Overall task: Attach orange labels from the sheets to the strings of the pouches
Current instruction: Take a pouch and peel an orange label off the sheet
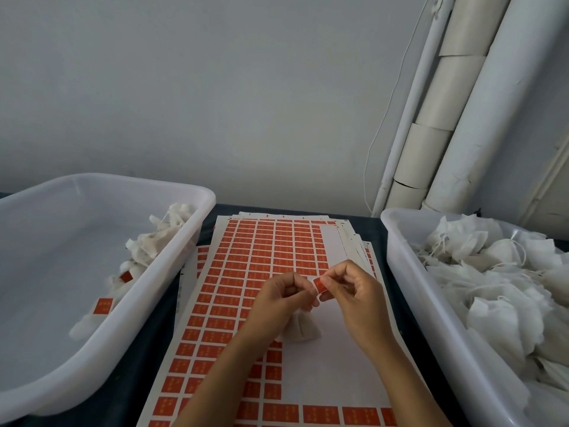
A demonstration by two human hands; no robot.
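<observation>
An orange label [319, 285] is pinched between both hands above the top label sheet [255, 260]. My left hand [281, 298] holds its left side. My right hand [351, 289] pinches its right edge between thumb and forefinger. Below the hands a white pouch [300, 329] hangs or rests on the bare part of the sheet; its string is hidden by my fingers. The sheet carries rows of orange labels, with a peeled white area at its right and lower middle.
A white tub [400, 241] at the right is piled with unlabelled pouches [492, 272]. At the left, another white tub [184, 229] contains several pouches with orange labels [103, 306]. More sheets are stacked underneath. Pipes run up the wall behind.
</observation>
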